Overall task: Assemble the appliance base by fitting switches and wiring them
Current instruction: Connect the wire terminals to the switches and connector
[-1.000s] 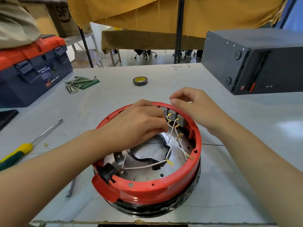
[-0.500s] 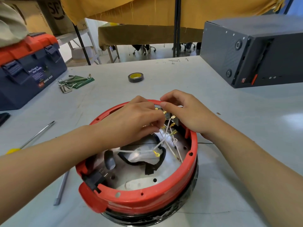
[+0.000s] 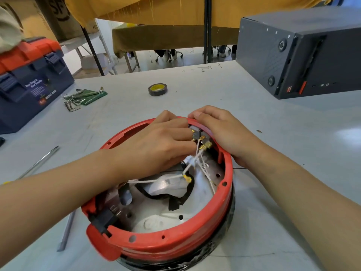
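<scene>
A round red appliance base (image 3: 175,243) with a black underside lies upside down on the grey table in front of me. Grey switches (image 3: 196,133) with brass terminals sit in its far wall. White wires (image 3: 197,159) with yellow crimp ends run from them down into the shell. My left hand (image 3: 156,145) reaches inside, fingers curled at the wires beside the switches. My right hand (image 3: 222,132) lies over the far rim, fingers curled round the red wall behind the switches. A black cable (image 3: 166,196) loops across the metal floor.
A blue and red toolbox (image 3: 29,83) stands at the left, hex keys on a green pouch (image 3: 84,96) beside it. A tape roll (image 3: 157,89) lies beyond the base. A dark grey computer case (image 3: 300,53) fills the right. A screwdriver shaft (image 3: 39,163) lies left.
The base has turned and tilted on the table, its black socket end coming nearer me. My right hand has slid from above the switches to clasp the far rim. My left hand stays at the wires.
</scene>
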The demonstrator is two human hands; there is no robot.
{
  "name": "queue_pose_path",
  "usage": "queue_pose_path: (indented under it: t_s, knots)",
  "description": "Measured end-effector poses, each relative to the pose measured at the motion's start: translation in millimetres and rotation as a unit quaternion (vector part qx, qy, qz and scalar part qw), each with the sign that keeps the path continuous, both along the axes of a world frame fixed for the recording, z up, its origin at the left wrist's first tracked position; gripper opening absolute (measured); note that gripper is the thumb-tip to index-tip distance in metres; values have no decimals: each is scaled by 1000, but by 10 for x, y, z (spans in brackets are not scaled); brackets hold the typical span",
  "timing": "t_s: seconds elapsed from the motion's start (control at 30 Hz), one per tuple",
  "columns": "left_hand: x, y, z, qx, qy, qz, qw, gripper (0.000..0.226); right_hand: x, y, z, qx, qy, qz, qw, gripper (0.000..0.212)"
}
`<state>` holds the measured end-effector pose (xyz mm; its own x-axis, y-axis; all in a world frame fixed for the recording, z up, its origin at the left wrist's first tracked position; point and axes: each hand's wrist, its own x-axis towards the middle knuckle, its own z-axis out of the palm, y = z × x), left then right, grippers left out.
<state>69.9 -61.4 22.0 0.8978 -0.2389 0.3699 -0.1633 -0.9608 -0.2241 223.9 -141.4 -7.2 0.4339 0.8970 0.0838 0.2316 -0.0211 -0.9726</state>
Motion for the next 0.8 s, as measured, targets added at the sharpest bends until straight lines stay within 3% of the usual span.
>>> queue_pose_path:
  t_s: [0.47, 0.8]
  knots:
    - [43, -74, -54, 49, -20, 10, 999, 21, -17, -12, -2, 3, -6, -1, 1000, 22]
    - [57, -87, -109, 132, -63, 13, 989, 24, -10, -1, -20, 5, -4, -4, 1000, 21]
